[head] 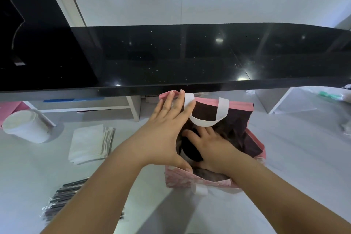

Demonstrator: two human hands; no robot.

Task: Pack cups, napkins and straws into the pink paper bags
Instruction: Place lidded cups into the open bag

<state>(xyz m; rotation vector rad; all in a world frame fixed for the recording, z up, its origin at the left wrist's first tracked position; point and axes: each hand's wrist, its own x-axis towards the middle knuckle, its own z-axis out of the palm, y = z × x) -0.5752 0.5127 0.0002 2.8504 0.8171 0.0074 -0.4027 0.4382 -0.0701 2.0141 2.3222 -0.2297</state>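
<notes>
1. Two hands worked at one pink paper bag [252, 108], which stood open on the white table [296, 157], just under the lip of a glossy black counter [171, 55].
2. The left hand [167, 131] lay spread over the bag's left side – fingertips hooked on the far rim beside a white handle [209, 121], thumb pressed on the near rim – holding the mouth wide rather than clenching anything.
3. The right hand [212, 148] was sunk inside the bag, its fingers curved against a dark round shape [190, 148], probably a cup's lid; whether it truly gripped it or only steadied it could not be told.
4. The step in hand looked like seating a cup in the bag. Judging by what lay outside, napkins and straws were yet to go in.
5. The next move would call for freeing the right hand without collapsing the thin, creasing paper walls, then reaching left.
6. Materials: a stack of soft, square white napkins [89, 142] lay left of the bag; black straws [62, 201] in crinkly clear wrap lay at the near left; white paper cups [24, 127], smooth and tapered, lay tipped at the far left.
7. The bag's near face carried a pale printed pattern – the interior read dark.
</notes>
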